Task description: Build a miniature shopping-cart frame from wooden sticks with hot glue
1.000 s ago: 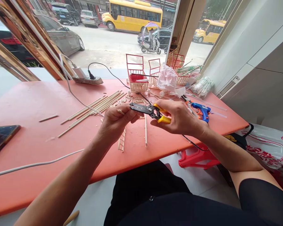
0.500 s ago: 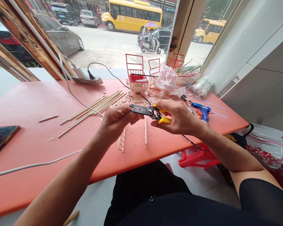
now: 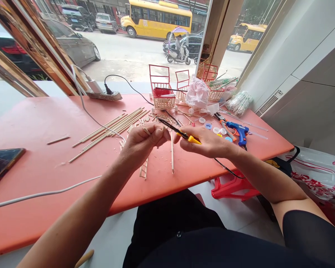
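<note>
My left hand point(image 3: 145, 140) is closed, pinching a short wooden stick point(image 3: 146, 131) whose pale end pokes out between the fingers. Across from it, my right hand point(image 3: 205, 141) grips wire strippers point(image 3: 188, 137) with yellow handles and black jaws. The tool is seen edge-on, its tip near my left fingertips, so I cannot tell how far the jaws are parted. Beneath the hands lie a small ladder-like stick frame point(image 3: 144, 169) and a single upright-pointing stick point(image 3: 172, 156) on the orange table point(image 3: 86, 197).
Long wooden sticks point(image 3: 108, 130) lie behind my left hand. Small basket carts point(image 3: 163, 98) stand at the back beside a crumpled plastic bag point(image 3: 197, 92). Bottle caps point(image 3: 208, 126) and a blue glue gun point(image 3: 240, 131) lie right. A power strip point(image 3: 106, 96) and phone point(image 3: 5, 163) are left.
The wire strippers have turned from showing their flat side to edge-on in my right hand. That hand has dropped slightly, uncovering bottle caps behind it. My left hand keeps its pinch.
</note>
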The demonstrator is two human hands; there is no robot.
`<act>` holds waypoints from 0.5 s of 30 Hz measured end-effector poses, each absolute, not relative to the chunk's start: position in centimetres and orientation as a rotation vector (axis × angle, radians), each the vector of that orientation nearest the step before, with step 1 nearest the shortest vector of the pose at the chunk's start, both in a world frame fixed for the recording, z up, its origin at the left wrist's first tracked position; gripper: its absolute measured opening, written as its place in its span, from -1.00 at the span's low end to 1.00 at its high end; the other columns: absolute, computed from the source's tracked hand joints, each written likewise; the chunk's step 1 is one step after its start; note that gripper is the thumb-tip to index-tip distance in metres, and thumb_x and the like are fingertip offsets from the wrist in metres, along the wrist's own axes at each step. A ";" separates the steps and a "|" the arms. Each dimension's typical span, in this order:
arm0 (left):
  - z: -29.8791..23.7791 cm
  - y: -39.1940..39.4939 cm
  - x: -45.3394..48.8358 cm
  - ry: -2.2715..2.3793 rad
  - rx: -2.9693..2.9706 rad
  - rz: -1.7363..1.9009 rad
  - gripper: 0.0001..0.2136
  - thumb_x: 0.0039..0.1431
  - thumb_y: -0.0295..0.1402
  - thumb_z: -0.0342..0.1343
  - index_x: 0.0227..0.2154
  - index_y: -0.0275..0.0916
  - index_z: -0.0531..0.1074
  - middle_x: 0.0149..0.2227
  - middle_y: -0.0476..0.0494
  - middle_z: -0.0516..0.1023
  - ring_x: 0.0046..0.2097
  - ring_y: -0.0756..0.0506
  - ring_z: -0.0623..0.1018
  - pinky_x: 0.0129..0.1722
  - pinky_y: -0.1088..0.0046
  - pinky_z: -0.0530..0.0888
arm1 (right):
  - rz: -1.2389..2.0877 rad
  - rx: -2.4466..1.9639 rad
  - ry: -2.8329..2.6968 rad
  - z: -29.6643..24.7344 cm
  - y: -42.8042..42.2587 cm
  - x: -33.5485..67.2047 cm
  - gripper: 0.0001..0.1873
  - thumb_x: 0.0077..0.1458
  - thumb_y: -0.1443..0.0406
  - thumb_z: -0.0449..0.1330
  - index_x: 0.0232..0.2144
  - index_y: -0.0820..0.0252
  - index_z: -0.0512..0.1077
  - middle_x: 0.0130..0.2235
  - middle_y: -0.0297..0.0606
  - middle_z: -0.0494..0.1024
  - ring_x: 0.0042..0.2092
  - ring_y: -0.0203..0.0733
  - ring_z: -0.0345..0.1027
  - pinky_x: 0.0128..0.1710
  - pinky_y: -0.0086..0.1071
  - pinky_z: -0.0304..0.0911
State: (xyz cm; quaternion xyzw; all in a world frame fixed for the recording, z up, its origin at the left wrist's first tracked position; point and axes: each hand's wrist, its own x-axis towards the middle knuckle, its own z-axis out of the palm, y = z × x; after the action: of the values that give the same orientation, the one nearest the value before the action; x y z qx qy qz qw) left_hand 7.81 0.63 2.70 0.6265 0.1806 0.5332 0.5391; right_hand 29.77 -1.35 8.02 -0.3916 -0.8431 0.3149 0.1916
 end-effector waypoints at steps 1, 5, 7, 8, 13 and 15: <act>2.7 0.6 7.9 0.445 1.459 1.262 -0.66 0.24 -0.08 0.30 -0.50 -0.26 0.58 -0.58 -0.01 0.25 -0.48 0.00 0.25 -0.45 0.44 0.24 | 0.908 -1.117 -2.372 8.3 -1.3 29.8 -0.41 0.27 -0.21 0.04 -0.26 0.20 0.43 -0.37 -0.35 0.38 -0.32 -0.25 0.24 -0.31 -0.37 0.09; 2.3 0.8 7.7 0.454 1.392 1.244 -0.66 0.23 -0.06 0.31 -0.46 -0.26 0.61 -0.58 0.01 0.21 -0.49 0.01 0.21 -0.46 0.44 0.24 | 0.840 -1.220 -2.403 8.7 -1.2 30.0 -0.38 0.27 -0.22 0.05 -0.16 0.21 0.48 -0.34 -0.32 0.44 -0.30 -0.22 0.27 -0.30 -0.36 0.08; 2.2 0.9 7.6 0.454 1.367 1.234 -0.68 0.23 -0.07 0.31 -0.43 -0.26 0.61 -0.57 0.01 0.22 -0.50 0.02 0.20 -0.46 0.45 0.24 | 0.795 -1.248 -2.429 8.7 -1.2 30.1 -0.43 0.27 -0.18 0.09 -0.14 0.19 0.49 -0.31 -0.31 0.47 -0.29 -0.20 0.30 -0.30 -0.36 0.06; 2.1 1.0 7.6 0.453 1.355 1.229 -0.69 0.24 -0.08 0.31 -0.42 -0.26 0.61 -0.57 0.02 0.22 -0.51 0.02 0.20 -0.46 0.46 0.24 | 0.772 -1.253 -2.438 8.7 -1.1 30.1 -0.44 0.27 -0.17 0.10 -0.14 0.18 0.50 -0.31 -0.31 0.48 -0.28 -0.20 0.30 -0.29 -0.36 0.06; 2.3 0.8 7.6 0.459 1.307 1.185 -0.68 0.25 -0.12 0.31 -0.49 -0.26 0.54 -0.60 0.05 0.15 -0.52 0.03 0.19 -0.48 0.47 0.23 | 0.674 -1.260 -2.447 8.9 -1.1 30.1 -0.46 0.23 -0.16 0.15 -0.24 0.20 0.48 -0.38 -0.35 0.43 -0.34 -0.24 0.24 -0.32 -0.37 0.01; 2.5 0.7 7.7 0.465 1.299 1.177 -0.65 0.24 -0.12 0.31 -0.53 -0.26 0.50 -0.60 0.05 0.15 -0.52 0.03 0.18 -0.50 0.47 0.22 | 0.639 -1.251 -2.428 9.0 -1.1 30.2 -0.48 0.20 -0.15 0.20 -0.29 0.20 0.44 -0.42 -0.38 0.39 -0.37 -0.27 0.19 -0.34 -0.38 -0.02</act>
State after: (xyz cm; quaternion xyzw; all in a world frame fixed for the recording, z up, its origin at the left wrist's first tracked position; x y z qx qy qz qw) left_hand 7.67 0.70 2.45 0.5641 0.2020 0.5109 0.6164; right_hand 30.22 -1.11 8.96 -0.4397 -0.8533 0.2245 0.1677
